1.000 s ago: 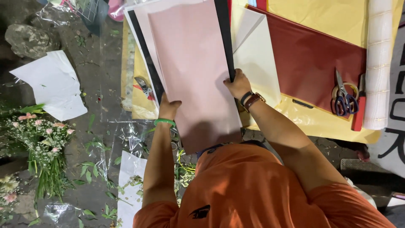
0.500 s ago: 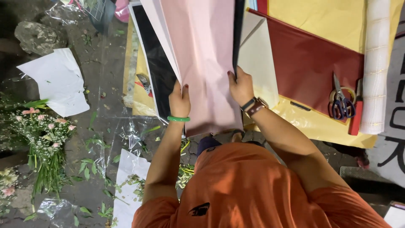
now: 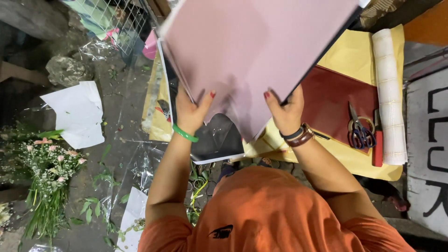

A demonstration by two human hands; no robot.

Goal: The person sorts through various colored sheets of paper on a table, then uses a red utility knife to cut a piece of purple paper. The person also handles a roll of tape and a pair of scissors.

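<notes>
— What are the hands doing?

— Both grip the near edge of a stack of pink paper sheets, lifted and tilted. The left hand clamps the left part of that edge, thumb on top; the right hand pinches the right part, fingers curled underneath.

— What lies around the stack?

— Right under it, near the left hand, a black sheet rests flat. Just right of the stack, a dark red sheet lies on yellow paper. Scissors sit at the red sheet's far right edge, and beyond them a white roll. Well left of the stack, white paper and flowers lie on the ground.
</notes>
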